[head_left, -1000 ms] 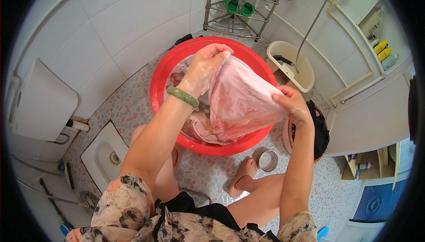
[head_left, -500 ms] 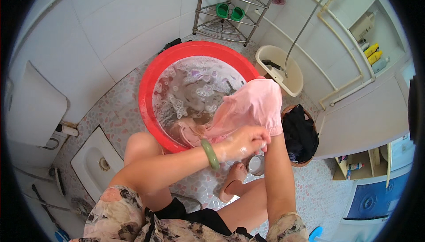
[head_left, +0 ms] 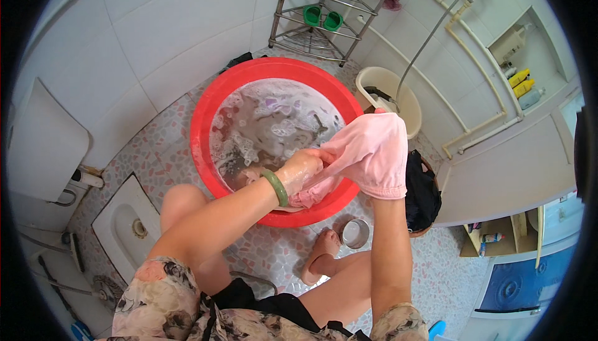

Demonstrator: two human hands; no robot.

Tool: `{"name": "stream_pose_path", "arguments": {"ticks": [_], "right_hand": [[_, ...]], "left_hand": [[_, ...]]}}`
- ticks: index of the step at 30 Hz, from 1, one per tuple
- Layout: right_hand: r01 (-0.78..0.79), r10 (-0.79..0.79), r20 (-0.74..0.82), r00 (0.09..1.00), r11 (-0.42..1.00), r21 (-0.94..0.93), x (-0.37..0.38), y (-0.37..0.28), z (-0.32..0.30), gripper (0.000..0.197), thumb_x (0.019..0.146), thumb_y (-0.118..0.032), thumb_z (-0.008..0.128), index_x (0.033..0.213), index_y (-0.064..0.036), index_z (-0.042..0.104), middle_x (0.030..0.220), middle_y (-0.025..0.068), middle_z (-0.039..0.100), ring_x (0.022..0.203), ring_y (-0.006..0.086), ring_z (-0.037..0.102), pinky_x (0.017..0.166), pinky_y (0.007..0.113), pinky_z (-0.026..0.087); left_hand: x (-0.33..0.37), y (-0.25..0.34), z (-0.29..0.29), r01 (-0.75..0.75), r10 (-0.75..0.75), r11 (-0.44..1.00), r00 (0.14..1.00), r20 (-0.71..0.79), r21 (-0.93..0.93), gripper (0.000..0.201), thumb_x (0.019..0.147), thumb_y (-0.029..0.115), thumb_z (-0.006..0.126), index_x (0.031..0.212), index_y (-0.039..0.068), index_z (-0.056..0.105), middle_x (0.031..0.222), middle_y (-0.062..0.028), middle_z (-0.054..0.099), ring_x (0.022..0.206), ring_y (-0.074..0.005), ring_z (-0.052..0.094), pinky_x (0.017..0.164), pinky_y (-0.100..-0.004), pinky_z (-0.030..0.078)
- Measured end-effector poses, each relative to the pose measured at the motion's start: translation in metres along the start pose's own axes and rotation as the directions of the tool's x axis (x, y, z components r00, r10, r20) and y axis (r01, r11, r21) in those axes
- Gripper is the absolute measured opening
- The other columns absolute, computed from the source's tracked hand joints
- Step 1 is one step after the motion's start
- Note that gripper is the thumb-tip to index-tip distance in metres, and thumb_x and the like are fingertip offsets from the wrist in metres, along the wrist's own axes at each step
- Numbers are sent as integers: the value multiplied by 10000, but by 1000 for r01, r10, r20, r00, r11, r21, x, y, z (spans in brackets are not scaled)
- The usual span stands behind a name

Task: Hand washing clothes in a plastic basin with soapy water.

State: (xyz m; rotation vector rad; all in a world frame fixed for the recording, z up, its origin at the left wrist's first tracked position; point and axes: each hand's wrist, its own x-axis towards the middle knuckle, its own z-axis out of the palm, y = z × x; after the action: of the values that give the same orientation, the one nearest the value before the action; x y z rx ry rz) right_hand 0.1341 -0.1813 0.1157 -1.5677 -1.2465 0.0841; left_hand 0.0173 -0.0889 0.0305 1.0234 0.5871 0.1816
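A wet pink garment [head_left: 367, 154] is pulled over my right hand, its hem round the wrist. That right hand [head_left: 379, 111] is almost wholly hidden by the cloth; only a bit of finger shows at the top. My left hand [head_left: 302, 169], below a green bangle [head_left: 275, 187], grips a fold of the garment over the near right side of the red tub [head_left: 208, 101]. Lower folds of the pink cloth hang down into the tub. Foamy grey water [head_left: 274, 123] fills it, with some dark and purplish cloth in the suds.
Right of the tub are a cream basin [head_left: 408, 107] and a basket of black clothes [head_left: 423, 191]. A metal bowl [head_left: 355, 234] sits by my foot. A squat toilet [head_left: 128, 225] lies at left. Behind stands a metal corner rack [head_left: 317, 14] with green slippers.
My left hand has moved from beside the right wrist leftward and up, and has taken hold of the pink garment. The right hand, inside the cloth, has shifted slightly right.
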Motion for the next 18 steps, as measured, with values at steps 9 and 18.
{"name": "stream_pose_path", "arguments": {"ticks": [9,18], "right_hand": [[-256,360,-24,933,707,660,-2,3,-12,454,692,-165,630,1063,-1,425,928,50,497,848,162,494,769,255,398],[-350,467,186,864,293,890,1,3,-24,259,843,-212,452,1021,-23,467,906,85,538,823,183,541,730,308,462]], "left_hand": [[-10,12,11,319,-256,840,946,199,-439,135,816,50,418,695,32,477,667,-48,506,575,-121,503,507,-221,433],[-2,40,-22,-184,335,916,842,424,-357,387,743,143,610,1085,2,494,1024,-95,554,874,-147,546,768,-268,448]]}}
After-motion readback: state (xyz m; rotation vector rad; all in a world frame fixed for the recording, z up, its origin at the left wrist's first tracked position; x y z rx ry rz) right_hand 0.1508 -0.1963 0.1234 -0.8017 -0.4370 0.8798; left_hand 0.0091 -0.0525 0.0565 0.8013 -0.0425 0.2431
